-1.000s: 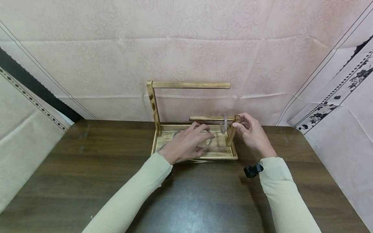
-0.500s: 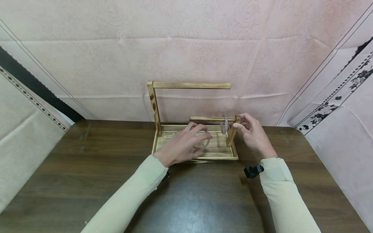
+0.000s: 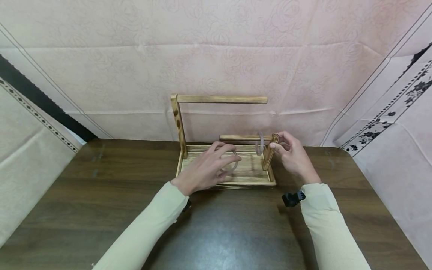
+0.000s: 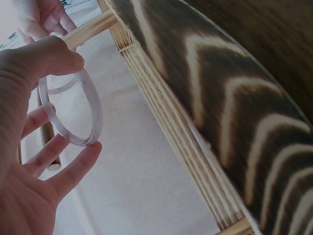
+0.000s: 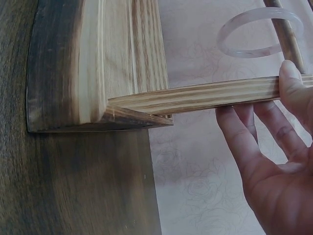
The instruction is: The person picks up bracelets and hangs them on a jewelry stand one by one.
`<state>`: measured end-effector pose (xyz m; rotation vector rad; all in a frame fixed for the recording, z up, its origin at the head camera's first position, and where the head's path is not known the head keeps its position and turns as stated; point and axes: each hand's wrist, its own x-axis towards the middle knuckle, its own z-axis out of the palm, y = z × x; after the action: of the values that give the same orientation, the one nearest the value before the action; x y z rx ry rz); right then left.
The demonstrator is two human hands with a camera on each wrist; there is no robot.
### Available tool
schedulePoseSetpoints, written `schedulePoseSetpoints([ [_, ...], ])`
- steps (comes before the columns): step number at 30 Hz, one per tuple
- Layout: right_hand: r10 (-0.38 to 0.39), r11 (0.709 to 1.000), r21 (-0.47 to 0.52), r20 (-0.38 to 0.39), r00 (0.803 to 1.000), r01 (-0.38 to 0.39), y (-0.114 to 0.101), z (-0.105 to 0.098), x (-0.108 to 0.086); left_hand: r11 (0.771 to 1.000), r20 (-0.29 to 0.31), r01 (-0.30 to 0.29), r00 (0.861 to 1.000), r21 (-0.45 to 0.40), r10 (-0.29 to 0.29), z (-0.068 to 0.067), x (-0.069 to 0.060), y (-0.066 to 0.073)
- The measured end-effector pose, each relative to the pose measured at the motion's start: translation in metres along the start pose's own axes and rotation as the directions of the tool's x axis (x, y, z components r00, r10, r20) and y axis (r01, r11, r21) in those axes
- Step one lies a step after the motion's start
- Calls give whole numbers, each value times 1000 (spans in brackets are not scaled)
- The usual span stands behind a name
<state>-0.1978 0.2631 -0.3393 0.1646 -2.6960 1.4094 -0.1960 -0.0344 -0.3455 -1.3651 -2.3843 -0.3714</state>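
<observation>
A pale translucent bangle (image 4: pixel 96 110) is pinched between the thumb and fingertips of my left hand (image 3: pixel 206 168), over the tray of a wooden jewellery stand. My right hand (image 3: pixel 294 156) grips the upper part of the stand's short right post (image 3: pixel 268 158), thumb on one side and fingers on the other, as the right wrist view shows. Close to that post, a second bangle (image 3: pixel 262 144) hangs around the lower bar (image 3: pixel 237 137). The left end of this bar is free. My left hand covers part of the tray.
A taller left post (image 3: pixel 179 123) carries an upper bar (image 3: pixel 222 99) across the back. The tray's raised front rim (image 3: pixel 251 183) lies near my left hand. The stand rests at the back of the brown wooden table (image 3: pixel 236 232), before a patterned cloth (image 3: pixel 216 63).
My left hand has shifted left with the bangle, away from the right post. The right hand keeps its grip on the post, and the hanging bangle stays in place.
</observation>
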Motion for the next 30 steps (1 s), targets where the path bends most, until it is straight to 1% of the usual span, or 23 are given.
schedulePoseSetpoints([
  [6,12,1000,12,5,1000,-12,-1,-1,-2,1000,-28,20,999,-3,-20,-4,-7,-3],
  [10,7,1000,11,2,1000,-7,-1,1,-2,1000,-51,21,998,-4,-21,-5,-11,-5],
  [16,7,1000,19,1,1000,-7,0,3,-1,999,-62,32,998,6,-32,-6,-16,-7],
  [22,7,999,34,8,1000,-7,-1,2,-1,999,-72,50,996,2,-50,-7,-19,-7],
  [30,5,999,44,10,1000,-5,0,2,-1,999,-108,41,993,10,-40,-7,-20,-8],
])
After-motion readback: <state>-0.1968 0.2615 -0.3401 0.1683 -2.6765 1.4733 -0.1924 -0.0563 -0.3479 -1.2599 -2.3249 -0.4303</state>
